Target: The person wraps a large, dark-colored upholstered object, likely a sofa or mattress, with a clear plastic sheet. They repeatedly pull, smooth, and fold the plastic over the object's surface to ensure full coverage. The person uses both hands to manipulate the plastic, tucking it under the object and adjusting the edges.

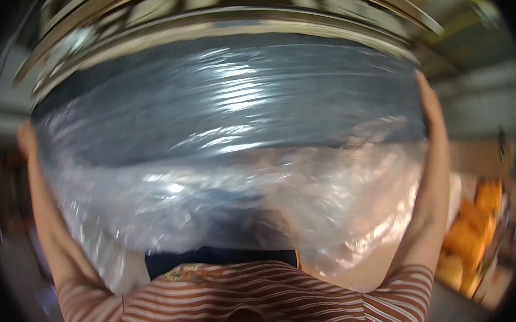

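A wide dark grey, soft-looking piece (226,105), wrapped in clear plastic film (172,191), spans the view in front of me. Its kind is not plain from here. Out at its left end, my left hand (26,139) is closed on the edge, blurred, with fingers mostly hidden. My right hand (428,98) grips the opposite end, higher up, its fingers largely behind the piece. Loose film hangs below the grey part toward my body, crumpled and shiny. Both arms are spread wide around it.
Beyond the wrapped piece runs a wooden rack (232,9) with long pale rails and gaps between them. Several orange items (471,236) are stacked at the right, near a brown board (479,158). Grey floor (457,312) shows at the lower right.
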A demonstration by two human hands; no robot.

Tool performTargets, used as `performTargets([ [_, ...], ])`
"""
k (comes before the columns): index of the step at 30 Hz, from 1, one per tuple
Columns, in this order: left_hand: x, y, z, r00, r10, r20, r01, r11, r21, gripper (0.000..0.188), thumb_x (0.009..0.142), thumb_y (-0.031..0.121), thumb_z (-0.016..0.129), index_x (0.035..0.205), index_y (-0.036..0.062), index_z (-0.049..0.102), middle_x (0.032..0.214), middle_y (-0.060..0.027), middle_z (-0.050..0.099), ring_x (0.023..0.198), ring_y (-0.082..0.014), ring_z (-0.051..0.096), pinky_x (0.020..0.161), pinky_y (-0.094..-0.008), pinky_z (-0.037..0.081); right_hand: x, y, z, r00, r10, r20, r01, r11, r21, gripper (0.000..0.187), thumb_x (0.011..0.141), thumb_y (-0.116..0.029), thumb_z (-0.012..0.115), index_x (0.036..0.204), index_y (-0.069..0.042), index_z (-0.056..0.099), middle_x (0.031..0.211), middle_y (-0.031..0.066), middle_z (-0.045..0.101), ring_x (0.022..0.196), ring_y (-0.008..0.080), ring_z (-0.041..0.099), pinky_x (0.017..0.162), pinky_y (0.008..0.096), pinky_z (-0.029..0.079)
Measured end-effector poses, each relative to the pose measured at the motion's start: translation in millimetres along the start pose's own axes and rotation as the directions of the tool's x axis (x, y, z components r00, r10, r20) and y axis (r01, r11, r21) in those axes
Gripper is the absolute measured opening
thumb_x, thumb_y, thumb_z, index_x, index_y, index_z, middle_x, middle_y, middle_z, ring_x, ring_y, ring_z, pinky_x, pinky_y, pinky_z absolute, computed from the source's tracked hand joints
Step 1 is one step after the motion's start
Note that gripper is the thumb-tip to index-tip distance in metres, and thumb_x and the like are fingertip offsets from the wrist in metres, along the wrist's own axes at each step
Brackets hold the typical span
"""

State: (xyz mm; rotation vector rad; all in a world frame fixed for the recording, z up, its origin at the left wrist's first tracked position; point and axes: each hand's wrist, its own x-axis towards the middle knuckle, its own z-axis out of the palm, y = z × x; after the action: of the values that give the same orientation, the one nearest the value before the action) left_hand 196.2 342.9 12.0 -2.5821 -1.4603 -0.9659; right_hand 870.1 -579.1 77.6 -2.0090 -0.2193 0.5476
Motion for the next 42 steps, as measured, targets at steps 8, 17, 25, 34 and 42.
performTargets([
  [8, 6.0, 64.6, -25.8, 0.953, -0.185, -0.241, 0.189, 0.982, -0.007, 0.042, 0.085, 0.042, 0.053, 0.102, 0.0055, 0.067, 0.098, -0.0183, 0.067, 0.093, -0.0328, 0.064, 0.08, -0.0421, 0.048, 29.6, -59.8, 41.0, 0.342, -0.898, -0.278, 0.322, 0.39, -0.863, 0.031, 0.092, -0.033, 0.057, 0.093, -0.002, 0.061, 0.09, 0.0117, 0.059, 0.079, 0.0214, 0.056, 0.07, 0.0314, 0.044],
  [17, -9.9, 87.3, 13.9, 0.787, -0.412, -0.459, 0.329, 0.91, -0.252, 0.024, 0.088, 0.027, 0.05, 0.094, 0.0066, 0.062, 0.093, -0.0198, 0.065, 0.089, -0.0369, 0.061, 0.078, -0.0443, 0.047, -269.4, -32.2, 315.5, 0.293, 0.064, 0.954, -0.079, 0.996, -0.042, 0.058, 0.087, -0.016, 0.065, 0.137, 0.001, 0.041, 0.129, 0.0144, 0.054, 0.115, 0.0206, 0.055, 0.093, 0.0312, 0.046],
  [25, -23.9, 119.7, 7.8, 0.721, -0.526, -0.451, 0.369, 0.842, -0.393, 0.027, 0.09, 0.03, 0.047, 0.093, 0.0064, 0.06, 0.095, -0.0212, 0.065, 0.093, -0.0402, 0.06, 0.082, -0.0461, 0.046, -276.4, 10.8, 446.0, 0.627, -0.425, 0.652, 0.432, 0.887, 0.163, 0.035, 0.089, -0.016, 0.058, 0.119, 0.003, 0.057, 0.115, 0.0127, 0.062, 0.105, 0.0232, 0.057, 0.093, 0.0338, 0.042],
  [34, -41.8, 150.9, -8.1, 0.762, -0.546, -0.347, 0.213, 0.719, -0.662, 0.014, 0.086, 0.019, 0.056, 0.091, 0.0053, 0.058, 0.092, -0.0177, 0.064, 0.09, -0.0327, 0.059, 0.079, -0.0416, 0.045, -326.4, -137.0, 181.6, 0.747, -0.662, -0.06, 0.628, 0.674, 0.389, 0.031, 0.093, -0.017, 0.051, 0.118, 0.0, 0.051, 0.108, 0.0145, 0.061, 0.099, 0.0235, 0.061, 0.083, 0.0358, 0.051],
  [42, -18.3, 98.3, 49.4, 0.832, -0.477, -0.284, 0.109, 0.642, -0.759, 0.025, 0.085, 0.026, 0.062, 0.09, 0.0028, 0.068, 0.089, -0.0136, 0.068, 0.084, -0.027, 0.064, 0.077, -0.0375, 0.049, -289.7, 106.4, 226.2, 0.982, -0.169, -0.083, 0.083, 0.782, -0.617, 0.042, 0.097, -0.024, 0.041, 0.132, 0.0, 0.038, 0.124, 0.0154, 0.051, 0.113, 0.0285, 0.052, 0.096, 0.039, 0.042],
])
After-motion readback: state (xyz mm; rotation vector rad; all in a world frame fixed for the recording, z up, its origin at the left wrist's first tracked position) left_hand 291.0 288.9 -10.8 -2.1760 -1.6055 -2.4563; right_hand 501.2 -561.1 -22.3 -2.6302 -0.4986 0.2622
